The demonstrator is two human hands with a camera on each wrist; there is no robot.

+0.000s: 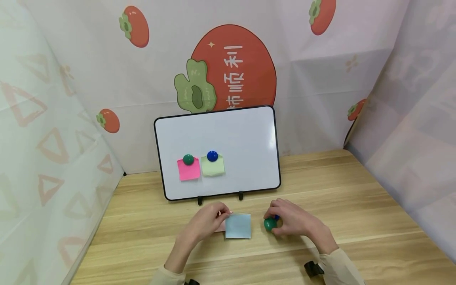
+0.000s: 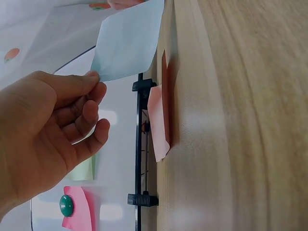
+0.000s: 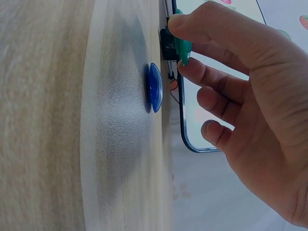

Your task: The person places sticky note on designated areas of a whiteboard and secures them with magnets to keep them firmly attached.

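Observation:
My left hand (image 1: 208, 221) pinches a light blue sticky note (image 1: 238, 226) by one corner, between thumb and forefinger. Beneath that note a pale pink sticky note (image 2: 157, 124) lies on the table with its edge curled up. Over to the right, my right hand (image 1: 292, 218) holds a green round magnet (image 1: 270, 224) between thumb and fingers, lifted off the wood in the right wrist view. A blue round magnet (image 3: 155, 87) lies on the table below this hand, mostly hidden by it in the head view.
Behind the hands a whiteboard (image 1: 246, 142) leans on black feet (image 1: 240, 195). On it, a green magnet (image 1: 188, 159) holds a bright pink note (image 1: 189, 170) and a blue magnet (image 1: 212, 156) holds a pale green note (image 1: 213, 167). Printed fabric walls surround the wooden table (image 1: 135, 237).

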